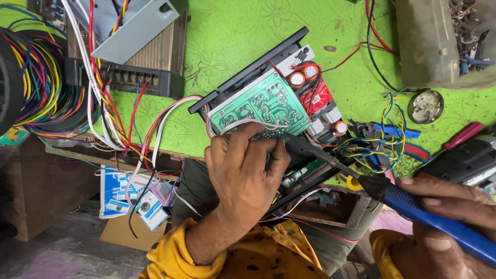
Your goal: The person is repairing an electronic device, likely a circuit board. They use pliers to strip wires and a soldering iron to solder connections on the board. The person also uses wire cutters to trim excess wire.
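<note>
My left hand (247, 173) grips the near edge of a green circuit board (261, 106) that sits in a black electronic unit (248, 72) on the green table. White wires run under my fingers. My right hand (447, 217) holds a blue-handled soldering iron (413, 204); its metal tip reaches the board's edge right beside my left fingers. Orange capacitors (304, 75) and red wires stand at the board's far end.
A bundle of coloured wires (41, 82) lies at the left by a metal amplifier box (139, 57). Blue-handled pliers (392, 132), a red-handled tool (462, 135), a round tin (425, 106) and a grey box (429, 41) lie at the right. The table edge (170, 152) runs below.
</note>
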